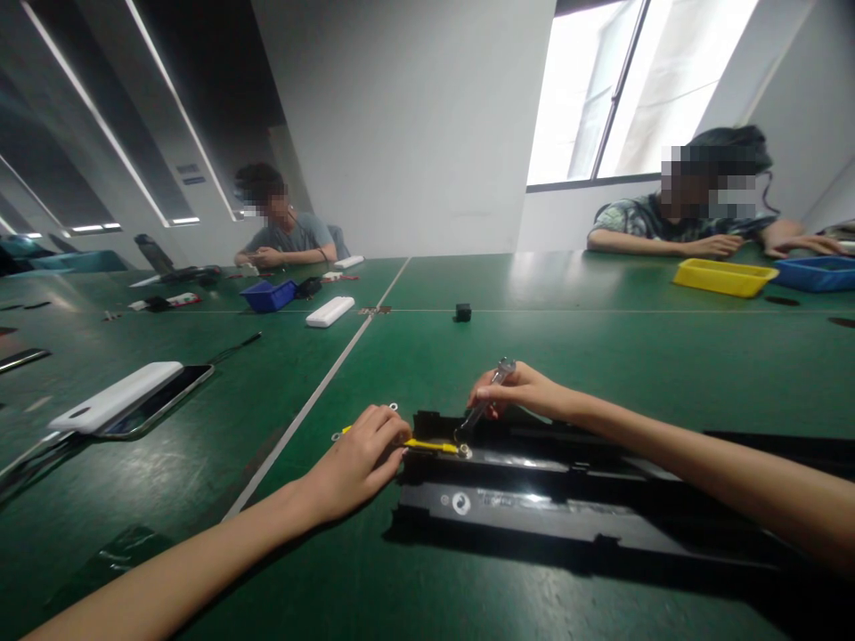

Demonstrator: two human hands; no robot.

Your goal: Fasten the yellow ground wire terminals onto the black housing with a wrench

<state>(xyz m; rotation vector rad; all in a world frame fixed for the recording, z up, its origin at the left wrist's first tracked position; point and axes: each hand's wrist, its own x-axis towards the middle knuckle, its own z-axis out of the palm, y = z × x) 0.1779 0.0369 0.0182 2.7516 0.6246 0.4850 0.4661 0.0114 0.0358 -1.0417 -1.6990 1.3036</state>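
My left hand (364, 454) is closed around a yellow cable (433, 445) with ring terminals, at the left end of a long black metal panel (548, 507). One cable end lies over a nut (466, 451) on the panel. Beyond my left fingers, two more ring terminals stick out, one of them on a yellow lead. A silver wrench (492, 390) is gripped in my right hand (517, 392), held at a slant. Its lower end is close to the nut; whether they touch I cannot tell. The panel's right part runs under my right forearm.
On the green table stand a small black cube (463, 312), a white power bank (329, 312), and a blue bin (268, 296). A phone (160, 402) with another white power bank lies at left. Two people sit opposite, near a yellow bin (725, 278) and another blue bin (816, 274).
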